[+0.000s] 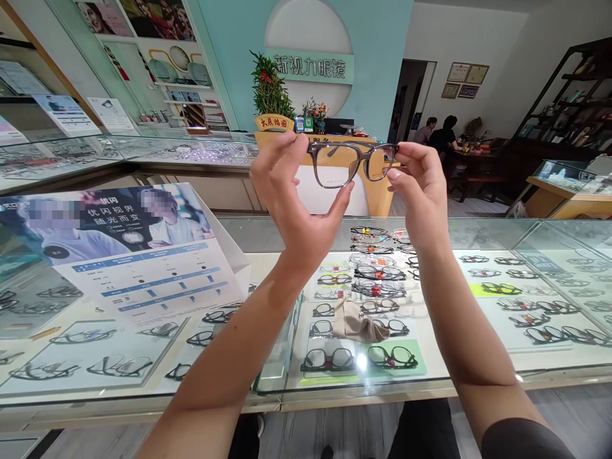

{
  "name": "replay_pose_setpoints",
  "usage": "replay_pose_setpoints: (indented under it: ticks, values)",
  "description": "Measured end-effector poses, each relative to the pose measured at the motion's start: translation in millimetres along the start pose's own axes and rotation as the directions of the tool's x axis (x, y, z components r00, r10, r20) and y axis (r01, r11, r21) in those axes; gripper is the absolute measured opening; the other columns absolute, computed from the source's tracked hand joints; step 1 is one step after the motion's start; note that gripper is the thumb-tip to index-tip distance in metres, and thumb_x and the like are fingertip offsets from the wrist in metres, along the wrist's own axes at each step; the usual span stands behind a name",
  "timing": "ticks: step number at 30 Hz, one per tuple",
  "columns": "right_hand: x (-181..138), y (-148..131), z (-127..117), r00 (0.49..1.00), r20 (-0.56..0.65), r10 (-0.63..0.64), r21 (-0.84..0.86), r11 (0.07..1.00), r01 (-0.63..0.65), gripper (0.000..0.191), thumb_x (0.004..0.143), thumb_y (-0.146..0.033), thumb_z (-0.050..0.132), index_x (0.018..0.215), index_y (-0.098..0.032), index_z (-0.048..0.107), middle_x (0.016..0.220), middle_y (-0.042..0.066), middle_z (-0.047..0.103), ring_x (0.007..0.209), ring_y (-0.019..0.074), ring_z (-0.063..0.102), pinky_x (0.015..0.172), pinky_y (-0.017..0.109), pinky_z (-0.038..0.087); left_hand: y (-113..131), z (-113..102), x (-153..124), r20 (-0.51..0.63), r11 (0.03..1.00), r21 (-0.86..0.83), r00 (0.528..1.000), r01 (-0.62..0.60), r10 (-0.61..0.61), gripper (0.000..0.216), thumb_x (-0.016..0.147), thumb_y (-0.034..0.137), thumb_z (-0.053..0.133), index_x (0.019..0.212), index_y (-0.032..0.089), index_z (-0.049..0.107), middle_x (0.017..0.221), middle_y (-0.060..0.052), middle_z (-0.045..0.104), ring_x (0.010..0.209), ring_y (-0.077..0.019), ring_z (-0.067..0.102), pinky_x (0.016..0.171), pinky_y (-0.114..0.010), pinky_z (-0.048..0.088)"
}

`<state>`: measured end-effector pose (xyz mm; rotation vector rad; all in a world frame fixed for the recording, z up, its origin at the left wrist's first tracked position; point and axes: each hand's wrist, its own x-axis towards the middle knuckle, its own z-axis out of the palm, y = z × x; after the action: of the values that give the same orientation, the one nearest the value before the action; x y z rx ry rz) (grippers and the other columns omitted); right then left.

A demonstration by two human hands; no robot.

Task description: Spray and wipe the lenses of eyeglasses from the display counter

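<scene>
I hold a pair of grey translucent glasses (pixel 351 164) up in front of me, above the glass counter (pixel 478 373). My left hand (pixel 291 191) pinches the left lens rim between thumb and fingers. My right hand (pixel 415 185) grips the right end of the frame at the hinge. Both arms reach up from the bottom of the view. A beige cleaning cloth (pixel 356 324) lies on the counter glass below my hands.
Several rows of glasses (pixel 377 274) lie inside the display case. A tilted advertising placard (pixel 129 255) stands on the counter at left. Beyond are a reception desk (pixel 329 185) with a potted plant (pixel 270 92), and two people (pixel 437 134) seated at a table far right.
</scene>
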<state>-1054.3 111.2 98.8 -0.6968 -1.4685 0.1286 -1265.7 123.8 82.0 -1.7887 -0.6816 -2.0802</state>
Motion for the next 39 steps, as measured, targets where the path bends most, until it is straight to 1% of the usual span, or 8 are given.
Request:
replay_pose_setpoints:
  ticks: [6,9,12,16,22,28,33,39]
  values:
    - [1.5,0.0,-0.7,0.999,-0.028,-0.025,-0.024,0.999,0.025,0.039,0.106,-0.058,0.069,0.137,-0.034,0.064,0.139,0.007,0.073,0.125,0.025,0.074,0.095,0.044,0.068,-4.7,3.2,1.8,0.166,0.976,-0.165,0.979,0.141,-0.114,0.088,0.095,0.069,0.086,0.167,0.038,0.045,0.181,-0.008,0.05,0.183,-0.0411,0.021,0.128,-0.068,0.057]
    - [0.5,-4.8,-0.5,0.993,-0.073,-0.088,-0.062,0.995,0.084,0.039,0.107,-0.062,0.065,0.135,-0.034,0.062,0.14,0.007,0.071,0.124,0.0251,0.074,0.095,0.044,0.067,-11.1,6.4,5.6,0.212,0.971,-0.182,0.971,0.152,-0.112,0.085,0.097,0.073,0.082,0.166,0.037,0.047,0.18,-0.007,0.052,0.182,-0.0425,0.023,0.123,-0.066,0.06]
    - [-1.7,-13.5,1.0,0.981,-0.135,-0.142,-0.067,0.989,0.134,0.033,0.107,-0.055,0.066,0.129,-0.032,0.063,0.139,0.008,0.073,0.12,0.0254,0.074,0.095,0.045,0.066,-18.4,8.0,6.5,0.236,0.971,-0.19,0.967,0.142,-0.095,0.081,0.105,0.075,0.072,0.168,0.035,0.043,0.181,-0.007,0.05,0.18,-0.0419,0.031,0.12,-0.063,0.06]
    - [-4.0,-21.4,3.9,0.961,-0.218,-0.17,-0.05,0.985,0.163,0.023,0.106,-0.044,0.064,0.124,-0.029,0.067,0.134,0.009,0.078,0.109,0.0251,0.075,0.095,0.047,0.065,-23.1,10.9,2.2,0.191,0.963,-0.206,0.973,0.172,-0.132,0.088,0.104,0.073,0.075,0.174,0.042,0.03,0.184,-0.008,0.045,0.176,-0.0419,0.04,0.118,-0.061,0.062]
    - [-2.4,-15.5,4.5,0.954,-0.251,-0.162,-0.081,0.986,0.146,0.031,0.111,-0.059,0.06,0.124,-0.033,0.071,0.13,0.007,0.075,0.12,0.0281,0.077,0.095,0.049,0.067,-22.4,17.0,-2.6,0.129,0.971,-0.188,0.984,0.149,-0.126,0.102,0.094,0.067,0.087,0.174,0.054,0.026,0.184,-0.009,0.045,0.172,-0.0425,0.046,0.113,-0.062,0.065]
    - [1.6,-6.4,0.1,0.96,-0.245,-0.137,-0.099,0.988,0.116,0.035,0.113,-0.064,0.06,0.123,-0.033,0.074,0.12,0.005,0.075,0.111,0.0247,0.079,0.088,0.043,0.067,-22.1,15.7,-4.6,0.1,0.966,-0.19,0.983,0.173,-0.157,0.098,0.091,0.065,0.089,0.171,0.052,0.034,0.177,-0.009,0.05,0.165,-0.0404,0.053,0.117,-0.06,0.063]
    - [3.2,3.0,-2.6,0.969,-0.232,-0.08,-0.048,0.996,0.071,0.035,0.111,-0.064,0.063,0.12,-0.032,0.075,0.115,0.005,0.075,0.109,0.0226,0.078,0.091,0.042,0.068,-19.5,12.6,-6.3,0.144,0.946,-0.212,0.965,0.247,-0.219,0.101,0.088,0.065,0.092,0.171,0.048,0.037,0.175,-0.01,0.05,0.165,-0.042,0.051,0.123,-0.062,0.058]
    - [4.2,10.9,-3.9,0.979,-0.204,0.009,0.028,1.0,-0.003,0.034,0.109,-0.063,0.067,0.115,-0.03,0.074,0.111,0.005,0.075,0.106,0.0205,0.077,0.095,0.04,0.067,-21.4,11.1,-5.7,0.107,0.98,-0.139,0.986,0.145,-0.13,0.09,0.095,0.069,0.085,0.169,0.043,0.041,0.167,-0.009,0.058,0.159,-0.0396,0.057,0.119,-0.059,0.06]
